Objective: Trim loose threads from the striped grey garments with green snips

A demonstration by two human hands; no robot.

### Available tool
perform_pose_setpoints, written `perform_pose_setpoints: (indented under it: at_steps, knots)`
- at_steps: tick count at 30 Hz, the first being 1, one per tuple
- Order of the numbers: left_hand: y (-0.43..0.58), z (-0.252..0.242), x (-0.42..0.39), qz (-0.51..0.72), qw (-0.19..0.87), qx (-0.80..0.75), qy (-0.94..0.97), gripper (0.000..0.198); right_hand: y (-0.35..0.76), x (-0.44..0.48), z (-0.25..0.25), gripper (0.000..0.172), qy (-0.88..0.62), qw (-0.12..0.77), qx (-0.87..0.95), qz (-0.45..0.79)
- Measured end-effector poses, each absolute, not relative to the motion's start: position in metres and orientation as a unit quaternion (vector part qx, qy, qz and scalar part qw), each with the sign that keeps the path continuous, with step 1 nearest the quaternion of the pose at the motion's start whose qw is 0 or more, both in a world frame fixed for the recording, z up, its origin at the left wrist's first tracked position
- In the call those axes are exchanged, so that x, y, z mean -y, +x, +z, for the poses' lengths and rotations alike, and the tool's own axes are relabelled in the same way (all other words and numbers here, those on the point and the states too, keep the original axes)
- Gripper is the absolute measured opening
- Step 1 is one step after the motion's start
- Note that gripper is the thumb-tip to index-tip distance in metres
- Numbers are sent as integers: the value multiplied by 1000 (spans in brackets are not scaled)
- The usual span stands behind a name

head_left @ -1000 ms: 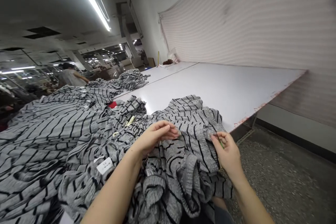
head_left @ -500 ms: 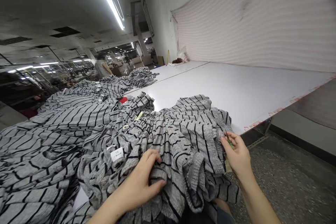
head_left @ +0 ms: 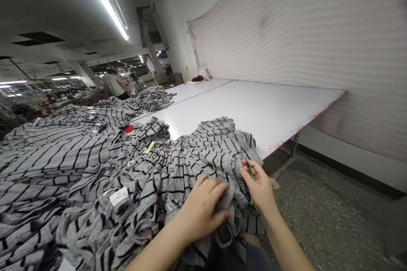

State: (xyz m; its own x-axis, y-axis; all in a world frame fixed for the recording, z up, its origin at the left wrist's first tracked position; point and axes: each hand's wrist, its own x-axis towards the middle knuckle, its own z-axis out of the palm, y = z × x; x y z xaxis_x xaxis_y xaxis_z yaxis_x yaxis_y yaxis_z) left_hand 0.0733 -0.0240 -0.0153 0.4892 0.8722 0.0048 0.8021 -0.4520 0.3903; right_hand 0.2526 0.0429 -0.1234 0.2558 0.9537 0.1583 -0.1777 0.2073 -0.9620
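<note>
Worn on the head, looking forward and down from just above the left hand [head_left: 203, 207] and right hand [head_left: 259, 188]. Very near the grey striped knit garments [head_left: 143, 178] in the foreground, farther from the white counter [head_left: 241, 114] running diagonally away toward the upper left. Tilted to one side, and wide enough to take in the ceiling light [head_left: 103, 2] and the hanging pink striped sheet [head_left: 286, 51].

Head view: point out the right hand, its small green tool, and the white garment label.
right hand [head_left: 259, 189], head view, back of hand
small green tool [head_left: 250, 172], head view, visible middle
white garment label [head_left: 118, 196], head view, printed face
</note>
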Motion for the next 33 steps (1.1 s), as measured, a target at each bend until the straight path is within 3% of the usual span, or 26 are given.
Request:
perform_pose_setpoints:
  at_steps: [2,3,6,10,12,14,17,24,33]
  knots:
    - [67,-19,20,21,248,-486,838,18,256,-42,-125,41,-455,654,424,430]
    - [60,-18,19,-16,289,-497,818,14,258,-42,-126,40,-457,656,421,428]
    - [46,-9,18,-63,327,-541,773,36,261,-41,-126,38,-458,660,415,426]
    - [73,-16,8,105,266,-559,778,20,252,-25,-119,35,-451,650,426,439]
    - [93,-28,0,205,274,-552,761,22,243,-13,-117,33,-440,633,441,459]
    - [104,-42,-6,259,294,-565,726,29,236,-1,-117,30,-412,616,466,483]
    - [99,-55,-8,296,312,-572,698,20,230,10,-121,27,-379,604,509,482]
    - [78,-57,-4,487,628,-455,401,16,252,4,-110,18,-479,496,628,360]
    - [72,-56,-3,512,688,-411,311,23,238,-1,-91,31,-463,446,730,231]
